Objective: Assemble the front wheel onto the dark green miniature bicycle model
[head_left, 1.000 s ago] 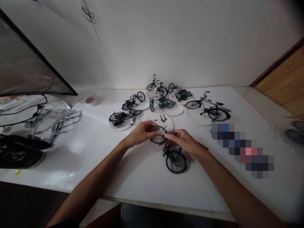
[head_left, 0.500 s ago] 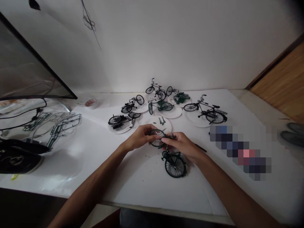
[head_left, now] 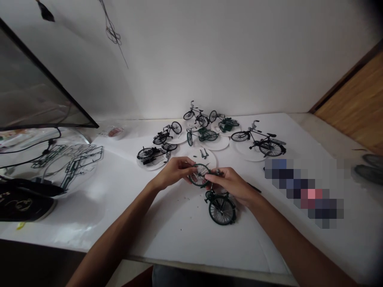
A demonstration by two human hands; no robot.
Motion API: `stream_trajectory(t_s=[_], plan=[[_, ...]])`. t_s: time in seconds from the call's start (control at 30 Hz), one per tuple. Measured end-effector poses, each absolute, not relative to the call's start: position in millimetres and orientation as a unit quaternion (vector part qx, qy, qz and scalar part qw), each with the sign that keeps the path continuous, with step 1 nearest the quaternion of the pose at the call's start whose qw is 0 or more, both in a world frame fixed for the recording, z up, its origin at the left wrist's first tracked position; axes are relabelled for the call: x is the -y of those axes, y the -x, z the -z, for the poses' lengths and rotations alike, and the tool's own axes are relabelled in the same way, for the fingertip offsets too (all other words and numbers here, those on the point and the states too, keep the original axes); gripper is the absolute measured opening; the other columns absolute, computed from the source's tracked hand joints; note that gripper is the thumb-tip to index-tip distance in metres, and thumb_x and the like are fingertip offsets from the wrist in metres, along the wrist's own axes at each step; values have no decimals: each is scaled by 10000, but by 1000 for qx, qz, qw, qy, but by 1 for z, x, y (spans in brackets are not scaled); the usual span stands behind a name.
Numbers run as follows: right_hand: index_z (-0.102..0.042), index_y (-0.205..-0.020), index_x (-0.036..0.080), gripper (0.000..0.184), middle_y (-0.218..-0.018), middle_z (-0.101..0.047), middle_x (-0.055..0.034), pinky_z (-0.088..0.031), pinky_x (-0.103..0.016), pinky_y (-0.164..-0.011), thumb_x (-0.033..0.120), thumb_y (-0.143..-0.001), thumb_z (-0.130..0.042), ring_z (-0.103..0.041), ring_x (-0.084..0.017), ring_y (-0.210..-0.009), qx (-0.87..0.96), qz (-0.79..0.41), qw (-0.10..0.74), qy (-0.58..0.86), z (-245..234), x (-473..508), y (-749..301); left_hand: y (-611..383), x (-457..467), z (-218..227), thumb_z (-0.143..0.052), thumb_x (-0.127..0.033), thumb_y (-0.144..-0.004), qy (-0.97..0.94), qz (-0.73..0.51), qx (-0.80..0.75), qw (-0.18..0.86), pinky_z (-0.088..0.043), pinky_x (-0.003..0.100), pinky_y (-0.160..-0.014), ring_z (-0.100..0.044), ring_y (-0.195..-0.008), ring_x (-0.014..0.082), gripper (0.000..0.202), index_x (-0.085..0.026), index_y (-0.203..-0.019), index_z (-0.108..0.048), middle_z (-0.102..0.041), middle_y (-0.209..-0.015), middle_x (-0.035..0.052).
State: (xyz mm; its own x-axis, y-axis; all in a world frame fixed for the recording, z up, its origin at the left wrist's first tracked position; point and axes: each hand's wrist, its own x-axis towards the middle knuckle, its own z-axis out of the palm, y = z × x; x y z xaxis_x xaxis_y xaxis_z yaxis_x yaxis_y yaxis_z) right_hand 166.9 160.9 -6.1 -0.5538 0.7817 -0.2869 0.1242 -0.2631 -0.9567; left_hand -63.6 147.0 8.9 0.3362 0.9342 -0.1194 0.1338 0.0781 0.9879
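Note:
Between my hands, above the white table, is a dark green model bicycle (head_left: 222,210) with its rear wheel toward me. My left hand (head_left: 177,172) has its fingers closed on the rim of the spoked front wheel (head_left: 198,175). My right hand (head_left: 229,181) grips the bicycle near the front end, its thumb beside the wheel; the fingers hide most of the frame and handlebar. Just beyond the wheel, a paper plate (head_left: 212,156) carries small green parts (head_left: 204,153).
Several finished-looking model bicycles (head_left: 203,134) stand or lie on paper plates at the back. Green part frames (head_left: 70,167) and cables lie left, below a monitor (head_left: 38,79). A black thin tool (head_left: 254,187) lies behind my right hand. A pixelated patch (head_left: 302,191) covers something at right.
The left fingers have drawn slightly back on the wheel, showing more of its spokes. The hands otherwise stay in place, and the view has shifted a little.

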Motion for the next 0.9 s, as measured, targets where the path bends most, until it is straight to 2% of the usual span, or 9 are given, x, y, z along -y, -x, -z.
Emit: stream_trajectory(t_s=[0.9], plan=[[-727,-943,137,353,-866,-707,-72,-518,-260,-658,468,-821,-718,-674,-165,-767,556,-687,244,400,6,-161,-167,62,-146,-9,-699,-353,-849,-581,-356,-466,565,-604,265,-648,-667,-757,151,296,-96,-988,-656,-660,-870,65]])
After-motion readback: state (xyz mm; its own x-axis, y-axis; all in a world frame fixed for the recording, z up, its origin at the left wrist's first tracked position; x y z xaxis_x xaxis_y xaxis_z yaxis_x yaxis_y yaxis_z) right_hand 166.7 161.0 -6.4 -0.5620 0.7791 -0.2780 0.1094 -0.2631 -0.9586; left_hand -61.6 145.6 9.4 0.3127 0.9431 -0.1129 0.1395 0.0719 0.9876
